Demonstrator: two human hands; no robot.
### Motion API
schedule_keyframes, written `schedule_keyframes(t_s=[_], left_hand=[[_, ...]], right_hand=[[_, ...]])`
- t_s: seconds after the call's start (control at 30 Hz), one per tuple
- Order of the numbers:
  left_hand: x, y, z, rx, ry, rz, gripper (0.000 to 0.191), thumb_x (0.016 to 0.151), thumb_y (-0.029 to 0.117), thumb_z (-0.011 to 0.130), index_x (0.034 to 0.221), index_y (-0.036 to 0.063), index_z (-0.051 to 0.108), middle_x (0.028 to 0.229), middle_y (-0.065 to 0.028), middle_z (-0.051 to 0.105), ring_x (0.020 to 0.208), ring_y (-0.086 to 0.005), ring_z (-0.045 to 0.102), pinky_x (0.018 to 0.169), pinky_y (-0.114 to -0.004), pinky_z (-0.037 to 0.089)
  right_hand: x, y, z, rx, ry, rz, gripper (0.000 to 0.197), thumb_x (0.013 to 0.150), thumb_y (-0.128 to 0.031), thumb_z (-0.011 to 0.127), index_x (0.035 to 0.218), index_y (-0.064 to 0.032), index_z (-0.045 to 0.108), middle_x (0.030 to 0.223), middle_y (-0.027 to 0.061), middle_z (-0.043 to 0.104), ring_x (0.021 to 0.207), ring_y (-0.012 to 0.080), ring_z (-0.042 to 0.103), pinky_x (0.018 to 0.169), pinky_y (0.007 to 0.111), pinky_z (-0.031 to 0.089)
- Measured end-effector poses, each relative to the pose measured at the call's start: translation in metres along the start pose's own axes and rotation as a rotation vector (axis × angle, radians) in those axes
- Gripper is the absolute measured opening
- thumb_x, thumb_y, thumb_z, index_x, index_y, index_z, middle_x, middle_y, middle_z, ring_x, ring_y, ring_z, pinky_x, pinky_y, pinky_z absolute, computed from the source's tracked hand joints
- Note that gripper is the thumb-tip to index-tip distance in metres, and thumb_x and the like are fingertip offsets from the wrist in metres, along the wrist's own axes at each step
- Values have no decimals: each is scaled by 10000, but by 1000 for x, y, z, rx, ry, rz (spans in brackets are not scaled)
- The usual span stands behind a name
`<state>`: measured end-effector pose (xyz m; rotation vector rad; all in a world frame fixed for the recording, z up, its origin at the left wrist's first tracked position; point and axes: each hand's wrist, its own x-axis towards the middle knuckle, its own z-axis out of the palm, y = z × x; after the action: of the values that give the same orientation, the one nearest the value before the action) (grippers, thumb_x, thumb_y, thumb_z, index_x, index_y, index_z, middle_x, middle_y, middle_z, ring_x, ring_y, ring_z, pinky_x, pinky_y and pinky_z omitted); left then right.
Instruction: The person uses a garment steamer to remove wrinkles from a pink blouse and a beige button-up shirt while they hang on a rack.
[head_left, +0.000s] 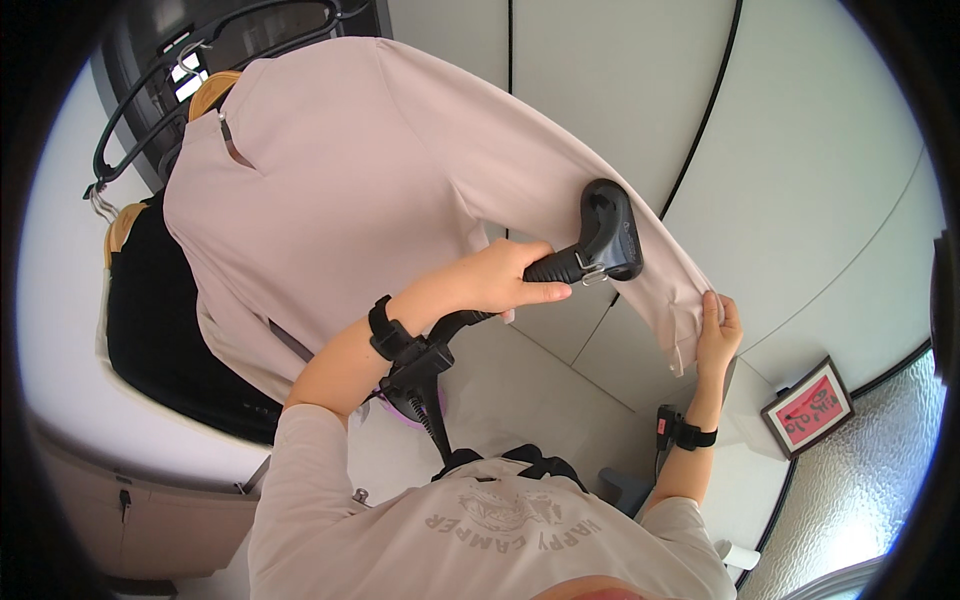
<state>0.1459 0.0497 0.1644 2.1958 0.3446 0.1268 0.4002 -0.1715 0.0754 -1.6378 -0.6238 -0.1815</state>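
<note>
My left hand (499, 277) grips the ribbed neck of a black handheld garment steamer head (616, 232). The steamer head lies against the outstretched sleeve of a pale pink long-sleeved blouse (322, 165). Near the cuff, my right hand (718, 330) pinches that sleeve and holds it out to the right. The blouse hangs from a wooden hanger (212, 91), its keyhole neck opening facing up. Below my left forearm is a black hose or stand part (429, 409), partly hidden by the arm.
A black metal rack (120, 142) stands at the upper left. Black and cream garments (180, 330) hang beside the blouse. Pale cabinet panels (622, 67) rise behind the sleeve. At right are a framed red picture (808, 407) and textured glass (862, 465). A low cabinet (165, 525) is lower left.
</note>
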Motion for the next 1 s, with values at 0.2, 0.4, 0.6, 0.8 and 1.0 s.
schedule_keyframes(t_s=[0.2,0.4,0.6,0.8,1.0], left_hand=[[0,-10,-3,-25,79,19,388,837,386,645,969,34,551,639,-20,539,463,-107,536,429,-255,431],[-24,-9,-34,-7,296,-64,365,835,353,656,962,22,573,626,-1,508,445,-91,515,409,-250,423],[-49,-30,-56,-66,441,-82,348,853,350,631,925,17,561,625,2,469,429,-106,491,400,-260,431],[-68,-37,-75,-47,539,-131,448,834,455,626,875,15,553,600,-13,475,432,-112,498,415,-263,425],[-75,-26,-82,-33,562,-137,365,866,372,614,874,15,541,605,2,462,423,-108,511,393,-255,432]], right_hand=[[1,0,0,-24,24,-73,282,888,-284,620,866,-3,627,719,10,581,703,78,485,661,226,425],[0,-1,0,-23,24,-26,291,879,-300,632,873,-10,628,729,13,590,712,80,493,667,229,430],[5,4,0,-73,13,-48,286,877,-301,630,882,-15,630,726,18,598,718,83,503,679,237,439],[10,2,2,-67,-3,-23,279,871,-289,630,875,-10,630,738,33,612,726,93,517,684,245,441],[13,6,-2,-100,0,-54,246,875,-250,617,862,-5,629,736,40,607,714,104,513,679,258,439]])
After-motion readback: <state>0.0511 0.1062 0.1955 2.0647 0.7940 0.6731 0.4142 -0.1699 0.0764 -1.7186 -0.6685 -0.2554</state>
